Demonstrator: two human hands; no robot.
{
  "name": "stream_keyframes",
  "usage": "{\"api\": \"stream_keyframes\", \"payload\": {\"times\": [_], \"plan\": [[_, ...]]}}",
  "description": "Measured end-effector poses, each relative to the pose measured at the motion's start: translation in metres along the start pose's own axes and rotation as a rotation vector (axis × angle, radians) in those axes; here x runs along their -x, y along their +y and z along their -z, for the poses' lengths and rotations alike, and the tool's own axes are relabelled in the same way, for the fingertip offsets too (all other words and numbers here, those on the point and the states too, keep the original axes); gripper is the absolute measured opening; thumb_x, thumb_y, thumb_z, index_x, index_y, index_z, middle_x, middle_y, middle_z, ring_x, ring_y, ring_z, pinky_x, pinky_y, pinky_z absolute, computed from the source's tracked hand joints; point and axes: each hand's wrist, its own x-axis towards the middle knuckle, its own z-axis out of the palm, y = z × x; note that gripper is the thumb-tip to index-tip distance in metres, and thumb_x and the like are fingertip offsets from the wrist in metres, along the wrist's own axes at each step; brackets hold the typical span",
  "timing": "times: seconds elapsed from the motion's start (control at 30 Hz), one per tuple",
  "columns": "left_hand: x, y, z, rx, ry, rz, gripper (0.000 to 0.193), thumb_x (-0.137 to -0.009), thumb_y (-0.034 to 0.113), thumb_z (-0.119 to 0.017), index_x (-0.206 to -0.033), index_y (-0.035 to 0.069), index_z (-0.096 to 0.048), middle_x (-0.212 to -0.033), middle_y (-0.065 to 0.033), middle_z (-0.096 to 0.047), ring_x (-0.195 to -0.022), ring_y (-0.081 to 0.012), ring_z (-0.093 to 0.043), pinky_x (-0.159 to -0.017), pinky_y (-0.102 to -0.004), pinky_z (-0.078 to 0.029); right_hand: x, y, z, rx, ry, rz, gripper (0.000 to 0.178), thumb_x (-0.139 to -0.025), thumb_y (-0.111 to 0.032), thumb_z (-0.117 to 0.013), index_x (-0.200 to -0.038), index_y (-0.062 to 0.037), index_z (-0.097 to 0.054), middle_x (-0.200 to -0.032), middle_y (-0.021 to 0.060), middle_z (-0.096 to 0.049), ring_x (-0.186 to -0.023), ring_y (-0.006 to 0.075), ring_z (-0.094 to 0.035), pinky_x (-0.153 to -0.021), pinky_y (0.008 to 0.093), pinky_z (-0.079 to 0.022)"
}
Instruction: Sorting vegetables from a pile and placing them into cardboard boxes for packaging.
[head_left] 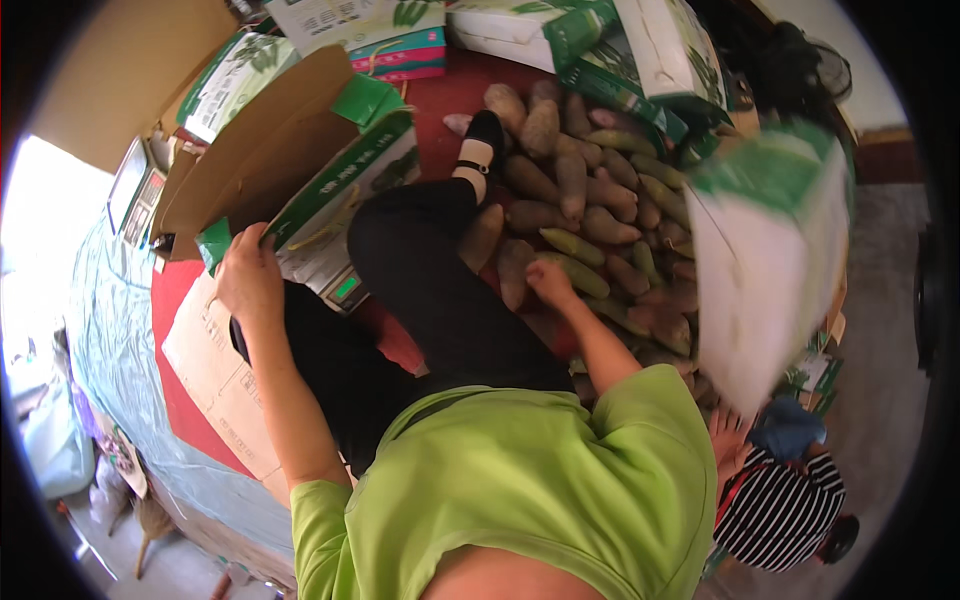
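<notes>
My left hand [250,280] is closed round the near edge of an open cardboard box [265,150], brown inside with white and green printed sides and green corner flaps. The box stands tilted beside my left leg, and a scale [345,288] with a lit green display shows at its near side. My right hand [551,282], fingers curled, is down in a heap of long, thick produce [572,185], brownish-purple and green; its exact kind is unclear. It rests between a brown piece [515,272] and a green piece [580,273]. Whether it grips one is hidden.
At right, a person in a striped top [780,510] is beside a motion-blurred white and green box [765,250]. More printed boxes [510,35] line the back. Flattened cardboard [220,370] lies at left on a red surface [190,415]. A broom [152,520] stands lower left.
</notes>
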Motion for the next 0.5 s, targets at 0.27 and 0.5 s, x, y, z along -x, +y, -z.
{"api": "stream_keyframes", "payload": {"times": [0.27, 0.5], "plan": [[0.000, 0.002, -0.006, -0.042, -0.013, -0.010, 0.018, -0.084, 0.025, -0.059, -0.099, 0.016, -0.064, -0.095, -0.0048, -0.066, -0.084, -0.0283, -0.063, -0.067, -0.0385, -0.048, 0.071, 0.052, -0.053, 0.088, -0.212, -0.209, 0.024, -0.072, -0.020, -0.064, -0.092, -0.0080, -0.067, -0.095, 0.0139, -0.066, -0.091, 0.0293, -0.062, -0.081, 0.0365, -0.049], [0.000, -0.001, -0.005, -0.051, -0.038, -0.002, 0.019, -0.085, 0.025, -0.058, -0.101, 0.016, -0.064, -0.095, -0.0051, -0.066, -0.084, -0.0282, -0.063, -0.068, -0.0383, -0.048, 0.025, 0.052, -0.034, 0.033, -0.040, -0.266, 0.026, -0.073, -0.016, -0.063, -0.098, -0.0066, -0.065, -0.091, 0.0147, -0.066, -0.083, 0.0278, -0.064, -0.075, 0.0355, -0.050]]}}
